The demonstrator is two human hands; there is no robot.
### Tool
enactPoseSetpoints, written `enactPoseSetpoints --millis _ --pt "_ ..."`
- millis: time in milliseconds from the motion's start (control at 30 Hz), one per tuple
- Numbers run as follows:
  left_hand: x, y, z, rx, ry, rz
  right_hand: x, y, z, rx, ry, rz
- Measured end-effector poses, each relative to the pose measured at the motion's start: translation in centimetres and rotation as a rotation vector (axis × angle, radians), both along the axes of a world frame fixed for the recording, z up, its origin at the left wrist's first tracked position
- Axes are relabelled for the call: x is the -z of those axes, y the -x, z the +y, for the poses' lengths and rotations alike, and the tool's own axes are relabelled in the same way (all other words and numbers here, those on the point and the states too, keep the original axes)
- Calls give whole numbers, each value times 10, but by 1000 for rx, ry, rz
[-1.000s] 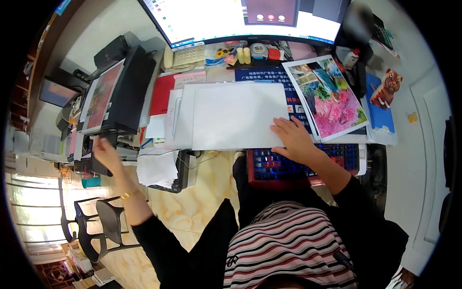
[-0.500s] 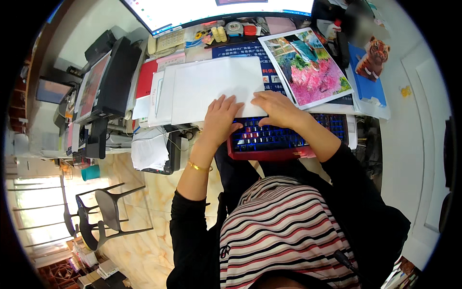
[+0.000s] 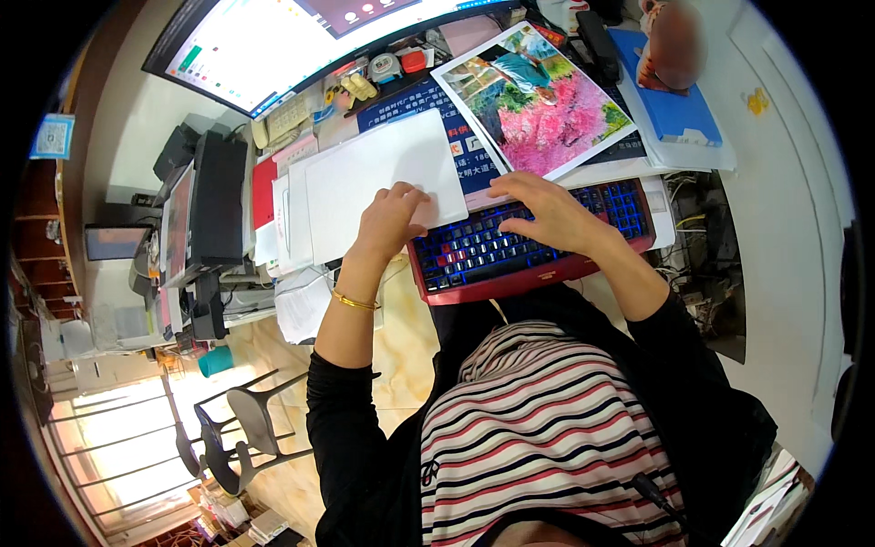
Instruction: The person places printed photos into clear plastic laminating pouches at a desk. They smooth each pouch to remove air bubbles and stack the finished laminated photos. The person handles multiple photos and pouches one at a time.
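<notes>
A stack of white paper [image 3: 383, 173] lies flat on the desk behind the keyboard. My left hand [image 3: 387, 221] rests on its near part, fingers loosely bent, thumb apart, gripping nothing. Beyond the paper's right corner, my right hand [image 3: 551, 214] is open above the back edge of a red-framed keyboard [image 3: 492, 260] with blue-lit keys. Its fingers point left, and nothing is between them. A colour print [image 3: 556, 123] of pink blossoms lies just past the right fingertips, on a dark blue printed mat [image 3: 396, 109].
A lit monitor [image 3: 273, 55] stands at the back. Near it are a tape measure [image 3: 384, 67] and a desk phone [image 3: 284, 123]. A black printer [image 3: 214, 210] stands at left, a blue box [image 3: 670, 109] at right. Grey chairs [image 3: 251, 419] stand on the floor.
My right hand has come off the paper and moved right, over the keyboard. My left hand stays on the paper. The view has turned, showing more of the monitor.
</notes>
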State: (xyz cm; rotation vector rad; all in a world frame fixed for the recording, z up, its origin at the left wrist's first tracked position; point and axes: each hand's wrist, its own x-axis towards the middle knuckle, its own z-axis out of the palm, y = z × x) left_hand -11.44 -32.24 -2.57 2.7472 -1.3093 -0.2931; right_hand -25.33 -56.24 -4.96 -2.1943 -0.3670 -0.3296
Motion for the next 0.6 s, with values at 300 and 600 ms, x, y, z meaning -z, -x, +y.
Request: enactPoseSetpoints --millis 300,600 --pt "41 -14 21 -345 543 183 27 -27 29 -64 12 -120" --pt "19 -12 56 -707 1234 395 36 -71 79 -140 198 -170"
